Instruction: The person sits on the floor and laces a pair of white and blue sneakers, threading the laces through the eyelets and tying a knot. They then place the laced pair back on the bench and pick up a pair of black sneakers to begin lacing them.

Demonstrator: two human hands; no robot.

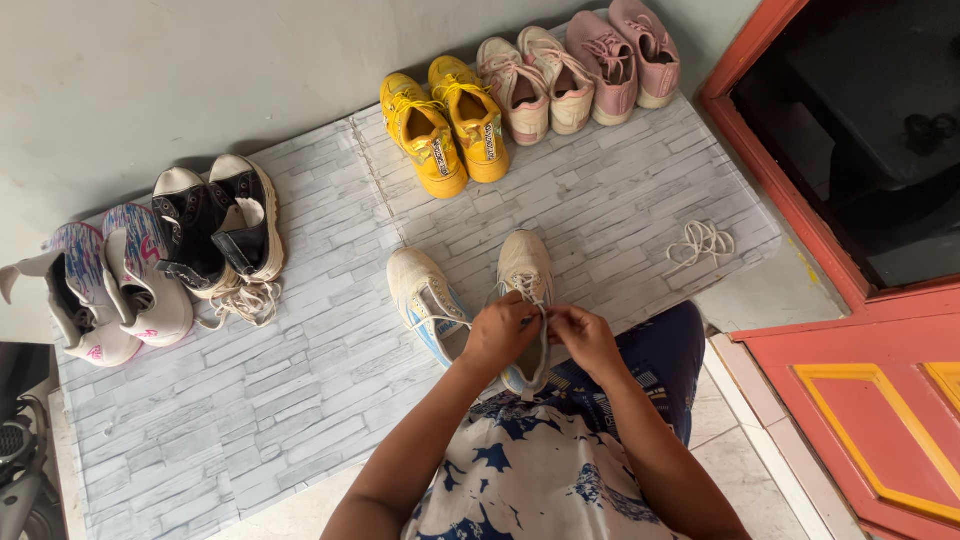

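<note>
Grey brick-patterned matting [300,330] is covering the floor against a pale wall, with a red door frame [790,190] running along its right edge. Near the middle, a white sneaker [526,275] is sitting toe-away from the person, and both hands are working over its tongue. The left hand [500,330] is curling its fingers [522,312] closed around the white lace [527,288], and the right hand [585,335] is pinching the same lace from the other side, knuckles almost touching. Just left of it, the matching white sneaker with blue trim [425,300] is lying apart, unheld. Far along the wall, a yellow pair [445,125], a cream pair [530,85] and a pink pair [625,55] are lining up side by side. At the left edge, black high-tops [220,225] and patterned white boots [105,290] are crowding together, loose laces trailing beneath. A spare coiled lace [700,243] is resting near the mat's right edge. Open matting is stretching between the near-left corner and the hands.
</note>
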